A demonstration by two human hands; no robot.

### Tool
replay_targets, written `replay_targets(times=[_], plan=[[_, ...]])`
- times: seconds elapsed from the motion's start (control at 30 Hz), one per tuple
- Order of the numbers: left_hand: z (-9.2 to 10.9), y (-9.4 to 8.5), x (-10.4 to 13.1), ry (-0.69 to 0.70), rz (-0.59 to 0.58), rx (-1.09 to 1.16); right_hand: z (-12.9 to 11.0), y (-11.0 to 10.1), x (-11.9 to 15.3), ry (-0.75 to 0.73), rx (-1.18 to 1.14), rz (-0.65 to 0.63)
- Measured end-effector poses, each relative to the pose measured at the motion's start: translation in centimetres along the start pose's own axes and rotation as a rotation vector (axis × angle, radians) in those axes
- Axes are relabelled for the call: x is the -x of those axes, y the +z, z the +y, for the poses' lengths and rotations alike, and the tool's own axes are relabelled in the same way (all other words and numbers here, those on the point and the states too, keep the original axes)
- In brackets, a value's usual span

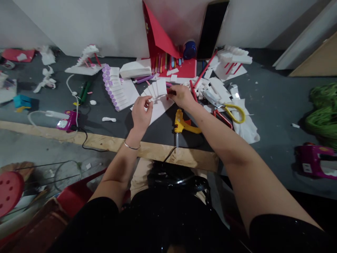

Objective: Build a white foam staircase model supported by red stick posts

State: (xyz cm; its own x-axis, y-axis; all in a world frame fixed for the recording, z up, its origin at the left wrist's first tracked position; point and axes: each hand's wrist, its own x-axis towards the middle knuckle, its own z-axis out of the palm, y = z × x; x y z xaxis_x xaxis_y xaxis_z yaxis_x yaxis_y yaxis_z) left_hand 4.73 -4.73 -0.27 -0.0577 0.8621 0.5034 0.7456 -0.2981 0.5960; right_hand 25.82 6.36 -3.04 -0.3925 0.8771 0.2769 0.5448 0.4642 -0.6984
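A small white paper model [157, 89] lies in front of me, with pale strips fanned over a flat white base [158, 111]. My left hand [142, 111] is at its left side, fingers curled and thumb near the index finger; whatever they may pinch is too small to make out. At the model's right end, my right hand [181, 96] has its fingertips closed together beside a short red piece. What is between those fingertips is hidden. Just below my right hand, a yellow hot glue gun [180, 123] lies on the dark table.
Yellow-handled scissors [238, 114] and white scraps [218, 88] lie to the right. A purple-edged paper piece [112, 86] is at left. Finished-looking white models [89, 58] stand farther back. A phone [212, 30] leans on the wall. Green cord [323, 109] is at far right.
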Motion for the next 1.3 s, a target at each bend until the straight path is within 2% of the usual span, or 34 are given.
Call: replay_targets(times=[0.27,0.5,0.7,0.83,0.97,1.03,1.13,1.3], plan=[[-0.6,0.1,0.2,-0.02,0.013,-0.013,-0.4,-0.3,0.2,-0.02,-0.03,0.039],[-0.6,0.2,0.3,-0.026,0.013,0.004,-0.7,-0.7,-0.1,0.003,0.029,-0.005],[0.8,-0.1,0.0,-0.031,-0.001,0.041,-1.5,-1.9,0.3,0.037,-0.057,0.001],[2.9,0.0,-1.2,-0.011,-0.073,0.135,-2.8,-3.4,2.0,0.069,-0.301,0.027],[4.4,1.6,-1.9,-0.052,-0.312,0.366,-4.4,-4.4,4.7,0.094,-0.53,0.057],[4.9,2.4,-1.8,-0.098,-0.378,0.466,-5.0,-4.8,6.0,0.095,-0.576,0.076],[5.6,2.8,-1.5,-0.132,-0.374,0.527,-5.5,-5.4,7.7,0.081,-0.585,0.131],[6.7,1.5,-1.2,-0.115,-0.354,0.496,-6.0,-6.8,9.4,0.106,-0.483,0.249]])
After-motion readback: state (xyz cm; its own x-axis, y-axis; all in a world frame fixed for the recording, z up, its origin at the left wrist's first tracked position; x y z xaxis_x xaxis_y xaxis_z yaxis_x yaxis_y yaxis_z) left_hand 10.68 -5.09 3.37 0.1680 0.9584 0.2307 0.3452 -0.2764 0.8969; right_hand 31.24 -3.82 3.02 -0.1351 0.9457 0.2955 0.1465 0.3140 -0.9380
